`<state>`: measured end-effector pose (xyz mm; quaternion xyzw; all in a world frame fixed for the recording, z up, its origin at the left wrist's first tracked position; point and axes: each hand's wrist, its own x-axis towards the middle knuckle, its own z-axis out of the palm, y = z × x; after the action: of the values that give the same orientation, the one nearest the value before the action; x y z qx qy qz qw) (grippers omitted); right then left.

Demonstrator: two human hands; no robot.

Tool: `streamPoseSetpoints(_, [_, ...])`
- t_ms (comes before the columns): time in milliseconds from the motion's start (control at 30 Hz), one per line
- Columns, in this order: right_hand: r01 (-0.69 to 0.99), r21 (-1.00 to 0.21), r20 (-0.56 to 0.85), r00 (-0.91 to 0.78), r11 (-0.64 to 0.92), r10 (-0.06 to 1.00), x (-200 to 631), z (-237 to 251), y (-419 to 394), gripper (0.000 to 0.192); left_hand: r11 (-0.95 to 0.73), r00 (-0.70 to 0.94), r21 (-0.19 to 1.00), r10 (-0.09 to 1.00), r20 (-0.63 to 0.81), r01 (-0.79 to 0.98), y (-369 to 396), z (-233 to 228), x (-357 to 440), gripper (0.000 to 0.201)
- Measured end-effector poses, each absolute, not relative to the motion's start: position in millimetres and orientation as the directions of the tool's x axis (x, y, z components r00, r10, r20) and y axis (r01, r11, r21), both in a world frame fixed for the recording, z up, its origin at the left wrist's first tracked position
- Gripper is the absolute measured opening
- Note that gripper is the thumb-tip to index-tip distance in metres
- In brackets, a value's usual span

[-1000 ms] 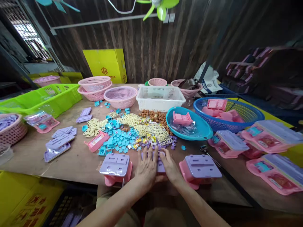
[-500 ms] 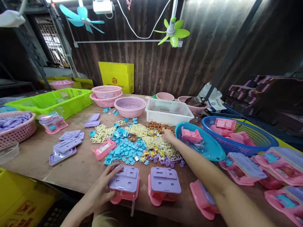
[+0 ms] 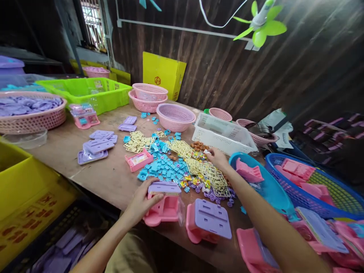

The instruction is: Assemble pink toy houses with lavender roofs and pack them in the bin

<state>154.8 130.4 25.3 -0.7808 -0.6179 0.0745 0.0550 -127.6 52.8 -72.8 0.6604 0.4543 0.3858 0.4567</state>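
Observation:
My left hand (image 3: 141,201) grips a pink toy case with a lilac lid (image 3: 163,201) at the table's near edge, tilting it up on its side. A second pink and lilac case (image 3: 208,221) lies flat just to its right. My right hand (image 3: 216,156) reaches across the table to the pile of small brown pieces (image 3: 198,145), fingers pinched on something small and pale. Between the hands lie blue chips (image 3: 166,169), cream part frames (image 3: 209,173) and small purple wheels (image 3: 212,196).
Pink baskets (image 3: 174,116), a white crate (image 3: 223,132), a green crate (image 3: 83,88), a teal bowl (image 3: 265,187) and a blue basket (image 3: 313,185) ring the wooden table (image 3: 110,178). Loose lilac lids (image 3: 98,146) lie left. A yellow bin (image 3: 27,197) stands below the near edge.
My view has swung left. My left hand has tipped the pink and lilac case up from flat. My right hand stays at the brown pieces.

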Motion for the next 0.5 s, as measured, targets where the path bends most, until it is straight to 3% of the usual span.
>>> streamPoseSetpoints(100, [0.953,-0.294,-0.02,-0.081,0.072,0.997,107,35,75,0.022,-0.125,0.235,0.944,0.971,0.052,0.307,54,-66,-120,0.049])
streamPoseSetpoints(167, [0.772,-0.447,0.075,-0.471,0.452,0.879,76,28,37,0.024,-0.131,0.207,0.937,0.976,0.064,0.324,54,-64,-116,0.048])
streamPoseSetpoints(200, [0.732,-0.447,0.091,-0.534,0.514,0.841,65,21,21,0.029,-0.138,0.203,0.936,0.976,0.074,0.324,54,-63,-115,0.048])
streamPoseSetpoints(367, [0.849,-0.245,0.012,-0.481,0.469,0.877,44,-6,-3,0.04,-0.145,0.226,0.937,0.971,0.073,0.317,55,-64,-117,0.047])
streamPoseSetpoints(500, [0.846,-0.204,-0.005,-0.504,0.493,0.863,43,-9,4,0.03,-0.114,0.22,0.94,0.975,0.043,0.321,54,-66,-121,0.047])
